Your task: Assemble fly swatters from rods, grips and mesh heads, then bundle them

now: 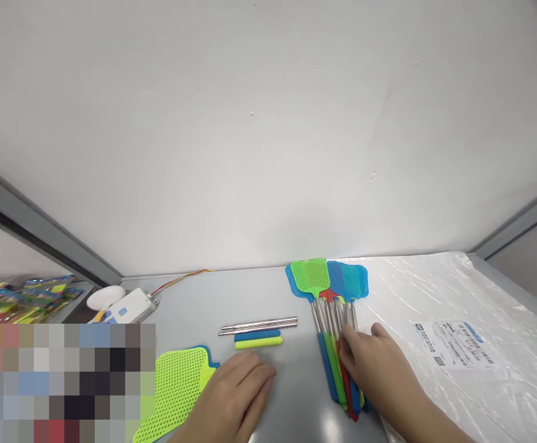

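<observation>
My right hand (379, 369) rests on the handles of a bunch of assembled fly swatters (330, 289) with green and blue mesh heads, metal rods and coloured grips; its fingers touch the grips. My left hand (234, 397) lies flat on the grey table (296, 394), its fingers together, at the edge of loose green and blue swatter heads (176, 384). Just beyond it lie two metal rods (259, 324), a blue grip (257, 336) and a yellow-green grip (259, 344).
A clear plastic bag (462, 332) with a printed label covers the right side of the table. At back left sit a white box with blue buttons (127, 307), a white oval object (105, 297) and an orange wire (180, 280). Colourful packets (19, 298) lie far left.
</observation>
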Action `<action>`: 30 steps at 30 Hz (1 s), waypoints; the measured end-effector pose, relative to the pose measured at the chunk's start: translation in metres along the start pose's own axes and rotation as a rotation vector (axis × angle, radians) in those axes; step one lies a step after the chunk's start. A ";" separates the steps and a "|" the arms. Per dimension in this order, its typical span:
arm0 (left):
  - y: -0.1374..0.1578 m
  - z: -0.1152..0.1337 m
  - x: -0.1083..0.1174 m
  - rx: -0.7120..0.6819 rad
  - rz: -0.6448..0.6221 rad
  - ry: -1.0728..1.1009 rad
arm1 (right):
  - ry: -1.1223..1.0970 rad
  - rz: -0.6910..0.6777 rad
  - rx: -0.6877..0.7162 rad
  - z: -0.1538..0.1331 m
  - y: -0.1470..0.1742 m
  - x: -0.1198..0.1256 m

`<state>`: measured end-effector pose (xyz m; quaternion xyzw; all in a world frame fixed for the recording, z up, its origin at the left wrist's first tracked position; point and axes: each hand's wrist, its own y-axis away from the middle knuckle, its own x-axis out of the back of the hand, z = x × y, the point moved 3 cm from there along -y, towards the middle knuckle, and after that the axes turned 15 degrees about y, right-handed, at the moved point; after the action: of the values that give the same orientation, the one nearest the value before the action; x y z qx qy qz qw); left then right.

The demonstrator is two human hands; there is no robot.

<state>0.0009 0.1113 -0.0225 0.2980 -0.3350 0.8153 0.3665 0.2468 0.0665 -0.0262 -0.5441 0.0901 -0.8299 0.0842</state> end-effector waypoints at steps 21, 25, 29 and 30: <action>0.085 0.007 0.059 0.351 0.228 -0.172 | -0.154 0.096 0.430 -0.066 -0.035 0.059; 0.111 0.003 0.046 0.414 0.321 -0.173 | -0.175 0.031 0.477 -0.102 -0.063 0.062; 0.119 0.005 0.039 0.423 0.363 -0.125 | -0.222 -0.037 0.481 -0.118 -0.089 0.053; 0.119 0.006 0.039 0.424 0.376 -0.116 | -0.232 -0.051 0.486 -0.119 -0.095 0.049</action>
<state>-0.1146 0.0621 -0.0297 0.3465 -0.2267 0.9025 0.1187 0.1143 0.1536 -0.0063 -0.6015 -0.1358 -0.7611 0.2009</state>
